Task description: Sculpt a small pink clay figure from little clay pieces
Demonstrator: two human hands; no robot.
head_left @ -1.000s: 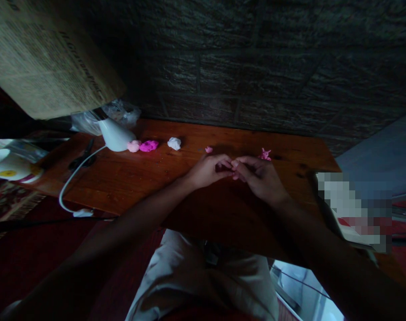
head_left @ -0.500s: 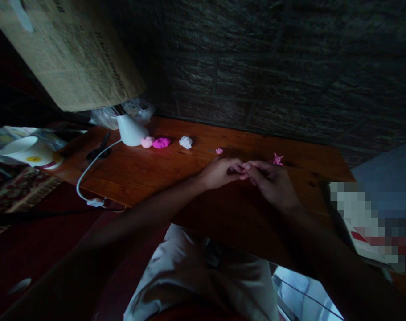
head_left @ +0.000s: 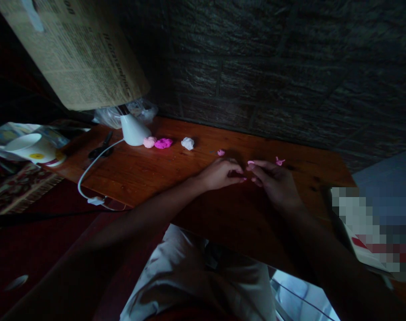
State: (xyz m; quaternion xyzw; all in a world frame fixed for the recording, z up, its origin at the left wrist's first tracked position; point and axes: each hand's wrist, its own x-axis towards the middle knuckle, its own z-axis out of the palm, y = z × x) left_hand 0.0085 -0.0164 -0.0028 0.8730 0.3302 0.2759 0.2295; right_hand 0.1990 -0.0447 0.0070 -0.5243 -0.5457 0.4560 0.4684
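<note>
Your table [head_left: 129, 169] is orange-brown wood, dark knots at right. Mid-frame, left to right: pale pink lump [head_left: 149, 142], magenta lump [head_left: 163, 143], whitish lump [head_left: 187, 143], small pink lump [head_left: 220, 152], pink bit [head_left: 251, 162], pink pronged piece [head_left: 280, 161]. Upper left, your lampshade [head_left: 85, 62]: tan, dark newsprint pattern. Cup [head_left: 29, 147], left edge: white, yellow spot, maroon patch.

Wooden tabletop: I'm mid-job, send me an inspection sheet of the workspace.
surface: brown wooden table, small specks
job's things: pale pink lump, magenta lump, white lump, small pink lump, pronged pink piece
clutter: dark scissors, white patterned cup, clear plastic bag
grippers: left hand open, pink speck at one fingertip; right hand pinches small pink bit
cables: white cable from white lamp base, passing the table's edge
surroundings: dark stone-patterned wall
</note>
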